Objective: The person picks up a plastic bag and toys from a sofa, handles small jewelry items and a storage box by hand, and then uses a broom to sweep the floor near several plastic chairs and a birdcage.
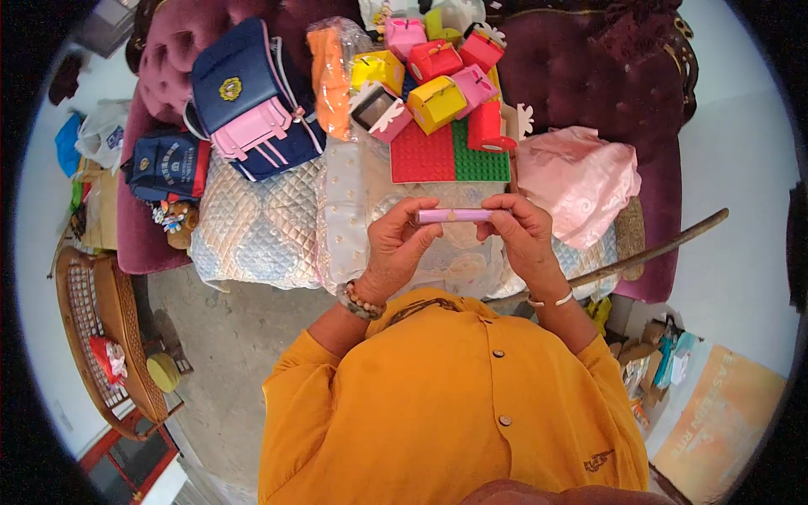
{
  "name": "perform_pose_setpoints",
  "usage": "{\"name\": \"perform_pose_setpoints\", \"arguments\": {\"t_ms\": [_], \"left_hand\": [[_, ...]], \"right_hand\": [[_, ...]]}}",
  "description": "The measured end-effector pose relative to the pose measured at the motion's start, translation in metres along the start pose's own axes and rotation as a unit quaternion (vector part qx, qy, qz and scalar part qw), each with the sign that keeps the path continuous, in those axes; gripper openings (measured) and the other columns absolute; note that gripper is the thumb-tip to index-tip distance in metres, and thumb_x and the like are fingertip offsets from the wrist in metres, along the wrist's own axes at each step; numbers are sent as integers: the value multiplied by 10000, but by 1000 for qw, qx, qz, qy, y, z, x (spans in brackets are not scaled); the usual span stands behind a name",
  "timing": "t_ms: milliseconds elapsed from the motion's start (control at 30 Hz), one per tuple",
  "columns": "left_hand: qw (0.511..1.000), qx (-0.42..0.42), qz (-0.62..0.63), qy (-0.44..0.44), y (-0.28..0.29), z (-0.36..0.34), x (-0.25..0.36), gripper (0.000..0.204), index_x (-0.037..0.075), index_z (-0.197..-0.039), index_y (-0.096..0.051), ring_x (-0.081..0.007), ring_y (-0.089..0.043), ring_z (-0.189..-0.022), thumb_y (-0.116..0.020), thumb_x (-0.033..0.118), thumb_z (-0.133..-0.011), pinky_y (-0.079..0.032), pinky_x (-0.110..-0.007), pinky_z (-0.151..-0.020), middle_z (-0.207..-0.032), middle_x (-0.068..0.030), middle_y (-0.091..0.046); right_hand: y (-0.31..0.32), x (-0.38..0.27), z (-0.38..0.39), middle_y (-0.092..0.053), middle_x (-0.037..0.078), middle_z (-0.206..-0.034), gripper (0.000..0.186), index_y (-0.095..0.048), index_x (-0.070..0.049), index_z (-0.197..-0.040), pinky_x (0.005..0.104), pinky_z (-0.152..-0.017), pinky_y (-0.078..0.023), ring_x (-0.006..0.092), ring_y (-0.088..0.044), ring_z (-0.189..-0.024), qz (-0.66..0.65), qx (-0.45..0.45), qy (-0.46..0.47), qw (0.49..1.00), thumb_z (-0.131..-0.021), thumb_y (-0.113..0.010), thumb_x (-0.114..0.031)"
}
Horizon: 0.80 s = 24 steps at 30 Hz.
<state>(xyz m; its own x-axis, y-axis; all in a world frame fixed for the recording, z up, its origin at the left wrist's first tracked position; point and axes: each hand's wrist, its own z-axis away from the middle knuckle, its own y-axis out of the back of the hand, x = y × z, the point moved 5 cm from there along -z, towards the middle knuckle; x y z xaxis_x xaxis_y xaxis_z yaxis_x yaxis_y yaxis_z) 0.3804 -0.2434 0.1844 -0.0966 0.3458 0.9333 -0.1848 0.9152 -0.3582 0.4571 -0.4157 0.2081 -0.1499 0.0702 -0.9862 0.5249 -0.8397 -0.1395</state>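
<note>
Between my two hands is a slim, straight pinkish-purple stick-shaped thing (455, 215), held level in front of my chest. My left hand (397, 244) pinches its left end between thumb and fingers. The right hand (523, 237) grips the other end the same way. What kind of thing it is, I cannot make out. Just beyond it lie building-brick baseplates, one red (421, 156) and one green (481, 154), side by side. Small folded card boxes in yellow (437, 104), red (434, 61) and pink (474, 84) are heaped at the baseplates' far edge.
A navy and pink school backpack (252, 101) lies left on the purple tufted sofa (581, 59), beside an orange item in clear plastic (330, 80). Pink satiny cloth (576, 181) lies right. A wooden stick (665, 244) slants past my right arm. A wicker chair (118, 328) stands lower left.
</note>
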Motion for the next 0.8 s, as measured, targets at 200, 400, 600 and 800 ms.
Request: {"name": "perform_pose_setpoints", "arguments": {"t_ms": [200,400,600,800], "left_hand": [[998,12,8,-66,-7,9,25,278,-8,-1131,-561,-110,-580,-826,-624,38,-864,-475,-227,-733,-930,-44,-613],[998,14,42,-36,-15,6,21,241,-12,-1080,-583,-111,-569,-831,-625,116,-881,-465,-243,-774,-918,-43,-616],[999,9,-5,-42,-13,-47,31,188,-13,-1061,-583,-87,-557,-814,-587,56,-886,-463,-225,-758,-902,-20,-604],[983,47,-112,-135,-6,-182,30,98,-16,-933,-612,-60,-552,-728,-590,55,-868,-451,-217,-642,-837,-15,-621]], "right_hand": [[-9,-15,-1,-638,76,-838,217,-573,23,-1073,264,-699,-519,133,-619,-738,-54,-62,-6,997,-924,-549,-133],[1,0,4,-641,85,-873,277,-560,14,-1113,282,-692,-530,145,-625,-733,-92,-70,-78,990,-935,-536,-196],[42,34,30,-639,91,-951,356,-533,20,-1177,273,-715,-517,152,-624,-782,-71,12,-149,986,-958,-478,-256],[99,70,94,-646,80,-905,337,-551,16,-1148,268,-717,-512,146,-619,-764,-32,117,-190,974,-950,-498,-252]]}}
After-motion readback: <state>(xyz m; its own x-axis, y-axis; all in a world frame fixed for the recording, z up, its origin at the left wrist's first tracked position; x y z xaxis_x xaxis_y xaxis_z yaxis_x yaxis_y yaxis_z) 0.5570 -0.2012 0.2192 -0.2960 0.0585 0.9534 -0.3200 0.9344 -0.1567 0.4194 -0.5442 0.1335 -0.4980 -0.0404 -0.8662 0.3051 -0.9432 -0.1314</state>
